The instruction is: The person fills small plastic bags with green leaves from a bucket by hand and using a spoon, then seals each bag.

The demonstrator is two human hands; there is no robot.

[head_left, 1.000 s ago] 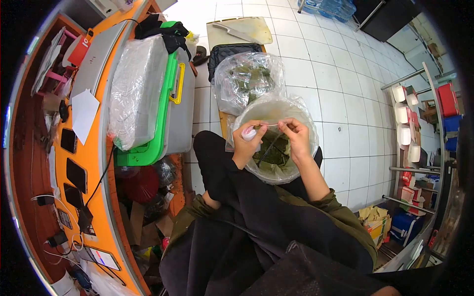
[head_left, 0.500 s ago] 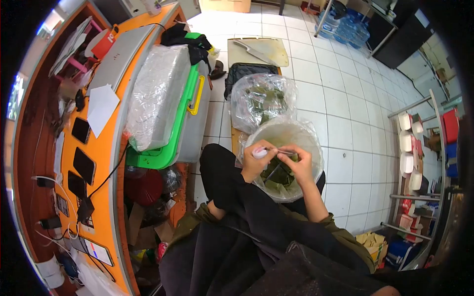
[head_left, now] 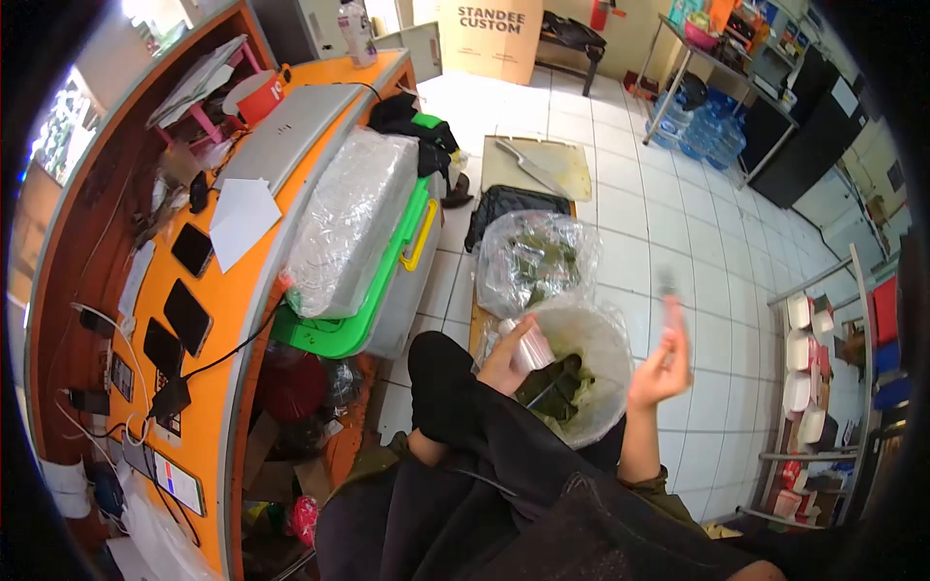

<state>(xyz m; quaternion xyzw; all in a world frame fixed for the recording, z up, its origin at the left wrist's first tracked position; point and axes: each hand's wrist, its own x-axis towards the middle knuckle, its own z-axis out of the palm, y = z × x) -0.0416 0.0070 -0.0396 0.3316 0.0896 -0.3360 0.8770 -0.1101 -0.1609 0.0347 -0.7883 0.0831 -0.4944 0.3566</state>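
My left hand (head_left: 502, 360) is wrapped round a pale, pinkish-white cylindrical roll (head_left: 532, 351), held over the left rim of a white bucket (head_left: 614, 363). Green leaves (head_left: 572, 399) and a dark strip-like piece lie inside the bucket, which stands between my legs. My right hand (head_left: 661, 375) is raised to the right of the bucket, its fingers pinched together. A thin, grey blurred thing (head_left: 667, 281) shows above its fingertips; motion smears it too much to name.
Beyond the bucket sit a clear plastic bag of leaves (head_left: 533, 257), a black tray (head_left: 513, 205) and a board (head_left: 572, 169) with a knife (head_left: 531, 167). At left are an orange counter (head_left: 242, 290) with phones and a green-lidded box (head_left: 334, 336). A rack (head_left: 860, 339) stands right.
My hands were together over the bucket and have parted. The right has swung up and right; the left keeps the roll, now turned side-on. The camera view has tilted up.
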